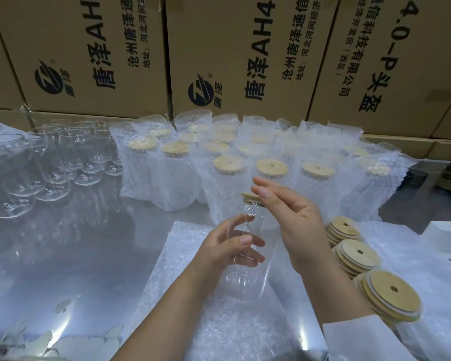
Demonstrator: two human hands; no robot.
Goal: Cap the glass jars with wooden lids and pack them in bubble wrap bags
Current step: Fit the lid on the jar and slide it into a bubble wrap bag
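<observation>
A clear glass jar (248,269) stands upright at the centre, over a flat stack of bubble wrap bags (193,308). My left hand (227,246) curls round the jar's side and holds it. A wooden lid (249,198) lies on the jar's mouth, slightly tilted. My right hand (294,222) presses on the lid with straight fingers and the palm. Three stacks of wooden lids (357,256) with centre holes sit to the right of the jar.
Several capped jars in bubble wrap bags (245,165) stand in rows behind. Uncapped empty glass jars (50,165) crowd the back left of the shiny metal table (63,256). Cardboard boxes (219,56) wall off the back. A white box (445,237) sits at the right edge.
</observation>
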